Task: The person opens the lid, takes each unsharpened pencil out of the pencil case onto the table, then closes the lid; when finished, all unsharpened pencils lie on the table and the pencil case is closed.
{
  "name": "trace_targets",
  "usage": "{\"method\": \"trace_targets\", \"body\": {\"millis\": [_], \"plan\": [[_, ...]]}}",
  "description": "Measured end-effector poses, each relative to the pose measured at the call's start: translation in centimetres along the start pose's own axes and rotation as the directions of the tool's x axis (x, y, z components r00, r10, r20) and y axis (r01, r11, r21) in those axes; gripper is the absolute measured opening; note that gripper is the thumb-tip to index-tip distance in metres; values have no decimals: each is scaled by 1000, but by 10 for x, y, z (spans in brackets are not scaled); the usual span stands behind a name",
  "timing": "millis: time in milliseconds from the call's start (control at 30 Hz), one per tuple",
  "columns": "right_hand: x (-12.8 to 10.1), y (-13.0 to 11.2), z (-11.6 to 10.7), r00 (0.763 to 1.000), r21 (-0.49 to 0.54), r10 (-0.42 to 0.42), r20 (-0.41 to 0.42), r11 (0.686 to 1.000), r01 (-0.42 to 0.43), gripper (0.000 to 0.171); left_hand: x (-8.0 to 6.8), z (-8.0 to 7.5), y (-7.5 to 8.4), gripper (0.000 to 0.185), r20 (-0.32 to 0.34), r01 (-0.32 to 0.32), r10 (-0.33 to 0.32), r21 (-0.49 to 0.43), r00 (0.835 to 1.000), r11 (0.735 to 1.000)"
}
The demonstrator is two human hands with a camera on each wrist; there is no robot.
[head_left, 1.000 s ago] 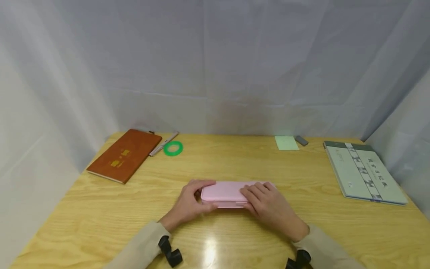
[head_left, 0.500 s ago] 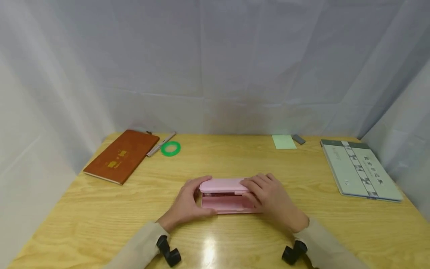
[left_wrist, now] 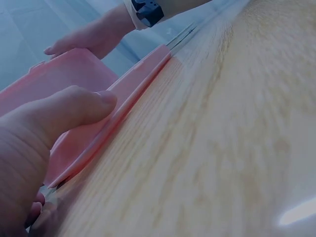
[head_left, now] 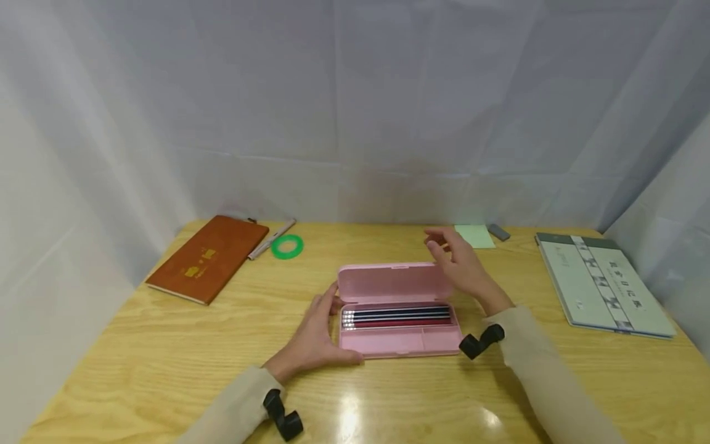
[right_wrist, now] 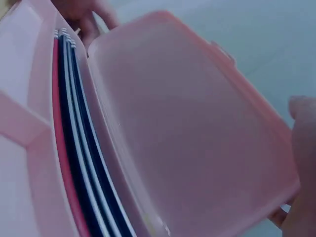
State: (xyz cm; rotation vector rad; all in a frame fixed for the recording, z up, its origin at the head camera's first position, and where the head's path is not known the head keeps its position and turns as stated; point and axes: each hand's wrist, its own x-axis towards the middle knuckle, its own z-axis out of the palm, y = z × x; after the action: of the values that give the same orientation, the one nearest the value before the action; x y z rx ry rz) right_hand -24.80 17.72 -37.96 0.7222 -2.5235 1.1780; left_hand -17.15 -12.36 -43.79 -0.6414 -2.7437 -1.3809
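Observation:
A pink pencil case (head_left: 383,340) lies on the wooden table with its lid (head_left: 394,283) raised. Several dark pencils and a red one (right_wrist: 58,123) lie side by side in its back compartment; the two front compartments hold nothing. My left hand (head_left: 310,339) grips the case's left end, thumb along the front edge and fingers round behind. At the lid's upper right corner is my right hand (head_left: 463,265), its fingers loosely bent and pinching nothing; in the right wrist view the lid partly hides them. Whether it touches the lid I cannot tell.
A brown notebook (head_left: 208,259), a pen (head_left: 272,239) and a green tape roll (head_left: 287,246) lie at the back left. Back right are a pale green sticky note pad (head_left: 476,237), a grey eraser (head_left: 498,232) and a light green book (head_left: 604,283). A curtain (head_left: 388,111) hangs behind.
The pencil case's lid has gone from closed to raised and tilted back, uncovering the pencils. My right hand has moved up and away with it. My left hand still holds the left end.

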Motion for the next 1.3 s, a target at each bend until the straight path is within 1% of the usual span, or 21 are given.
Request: {"method": "trace_targets", "body": {"millis": [67, 133, 167, 233, 267, 300, 333, 367, 400, 433, 500, 567, 633, 700, 767, 800, 900, 1033, 1167, 1233, 1300], "plan": [[-4, 6, -4, 997, 54, 73, -33, 996, -71, 36, 0, 1, 0, 141, 11, -8, 8, 17, 1000, 1000], [-12, 11, -3, 987, 78, 109, -122, 992, -100, 33, 0, 1, 0, 143, 11, -28, 28, 34, 1000, 999], [-17, 13, -2, 976, 78, 105, -188, 993, -92, 29, 0, 1, 0, 143, 10, -36, 36, 42, 999, 998], [-27, 16, 4, 946, 42, 36, -321, 999, -24, 18, 0, 2, -1, 144, 10, -47, 47, 58, 999, 997], [-33, 16, 7, 932, 11, -17, -362, 1000, 22, 11, 0, 2, -1, 144, 11, -51, 50, 63, 999, 997], [-39, 15, 10, 921, -21, -74, -383, 997, 72, 5, 0, 2, -1, 144, 15, -51, 50, 64, 999, 997], [-45, 15, 13, 915, -53, -134, -381, 991, 123, 3, 0, 2, -1, 144, 19, -44, 43, 60, 999, 997], [-50, 15, 16, 913, -86, -194, -358, 981, 175, 7, 0, 2, -1, 143, 23, -34, 33, 46, 999, 998], [-54, 14, 18, 917, -111, -247, -314, 968, 223, 10, -1, 2, -1, 142, 25, -25, 24, 31, 999, 999], [-56, 12, 20, 925, -131, -282, -255, 958, 256, 13, -1, 2, -1, 141, 25, -15, 15, 13, 1000, 1000], [-59, 10, 22, 939, -163, -315, -135, 942, 293, 16, -1, 2, -1, 137, 23, -4, 5, -20, 1000, 1000], [-58, 7, 25, 950, -208, -311, -15, 931, 301, 12, -1, 2, -2, 134, 18, -5, 6, -33, 1000, 999], [-56, 4, 26, 952, -245, -287, 105, 920, 305, 7, -1, 2, -2, 133, 19, -13, 14, -19, 1000, 1000], [-53, 0, 28, 949, -271, -236, 210, 918, 289, 6, -1, 2, -2, 133, 22, -24, 24, -1, 999, 1000], [-50, -4, 30, 941, -293, -184, 284, 918, 268, 8, -1, 3, -2, 133, 26, -25, 25, 14, 999, 1000], [-49, -6, 31, 937, -308, -167, 307, 914, 264, 9, -1, 3, -2, 133, 27, -23, 23, 16, 999, 1000], [-43, -9, 34, 934, -361, -125, 334, 898, 250, 9, 2, 4, -2, 134, 29, -24, 23, 16, 999, 1000], [-38, -12, 35, 940, -410, -112, 323, 878, 246, 8, 6, 5, -2, 134, 21, -30, 29, 19, 999, 999], [-37, -15, 36, 945, -418, -92, 313, 881, 224, 6, 7, 5, -2, 134, 14, -50, 49, 21, 999, 999], [-38, -16, 38, 940, -404, -89, 330, 887, 226, 6, 5, 5, -2, 134, 14, -45, 45, 22, 999, 999], [-40, -16, 40, 931, -381, -104, 351, 892, 243, 7, 1, 4, -2, 135, 12, -33, 33, 17, 999, 999]]}}
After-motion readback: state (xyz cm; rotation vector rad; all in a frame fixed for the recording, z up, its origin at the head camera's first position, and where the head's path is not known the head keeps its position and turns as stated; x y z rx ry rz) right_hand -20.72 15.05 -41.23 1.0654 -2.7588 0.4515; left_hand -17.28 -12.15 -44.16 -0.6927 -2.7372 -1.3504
